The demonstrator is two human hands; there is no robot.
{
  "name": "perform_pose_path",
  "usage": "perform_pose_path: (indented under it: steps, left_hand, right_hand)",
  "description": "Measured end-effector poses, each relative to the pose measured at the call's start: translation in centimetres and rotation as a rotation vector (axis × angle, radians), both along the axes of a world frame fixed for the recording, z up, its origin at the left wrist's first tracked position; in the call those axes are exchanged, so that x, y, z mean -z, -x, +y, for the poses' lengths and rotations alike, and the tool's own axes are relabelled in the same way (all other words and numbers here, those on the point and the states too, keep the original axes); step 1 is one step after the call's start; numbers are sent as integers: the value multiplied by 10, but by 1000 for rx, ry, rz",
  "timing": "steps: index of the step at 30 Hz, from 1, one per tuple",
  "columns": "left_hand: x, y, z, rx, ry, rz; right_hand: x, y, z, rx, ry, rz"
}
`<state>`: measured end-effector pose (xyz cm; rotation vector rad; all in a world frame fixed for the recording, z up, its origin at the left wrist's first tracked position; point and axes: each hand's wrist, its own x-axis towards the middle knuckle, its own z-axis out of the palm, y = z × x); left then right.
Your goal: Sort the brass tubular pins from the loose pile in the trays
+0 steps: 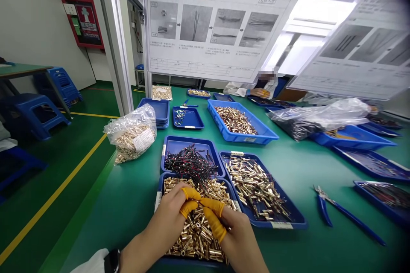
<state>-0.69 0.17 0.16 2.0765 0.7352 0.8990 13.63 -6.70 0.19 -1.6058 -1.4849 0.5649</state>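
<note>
My left hand [174, 207] and my right hand [229, 222] meet above a blue tray [158, 198] heaped with brass sleeves [200, 234]. Yellow finger cots cover the thumb and a finger of each. Both hands pinch at one spot, and whatever sits between the fingertips is too small and covered to make out. Just beyond lies a tray with thin black-and-red wires [190, 162], some spilling over its near rim. To the right, another blue tray [294, 220] holds brass sleeves, several with dark wire ends.
Blue-handled pliers [325, 198] lie at right. A bag of brass parts [133, 136] stands at left, near stacked trays [160, 111]. Farther back is a deep blue bin [250, 138] of brass parts. Instruction sheets [208, 51] hang overhead. Across the table, a person's hand [258, 92] is visible.
</note>
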Motion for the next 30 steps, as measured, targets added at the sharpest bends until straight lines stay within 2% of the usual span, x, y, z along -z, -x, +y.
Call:
perform_pose_path:
  steps: [7,17,22,27,30]
  left_hand:
    - [6,2,1,19,-66,-60]
    - [-1,-1,-1,-22,58,-87]
    - [-1,0,-1,-11,33,-75]
    - [2,1,-3,57,-28,-35]
    - [10,2,-7,39,25,86]
  right_hand:
    - [-5,3,0,-11,43,36]
    - [-11,3,-1,-80,108,98]
    - [-9,1,-1,-95,129,93]
    - [-2,-2,2,-61,97,288]
    - [3,-2,0,-75,90,366]
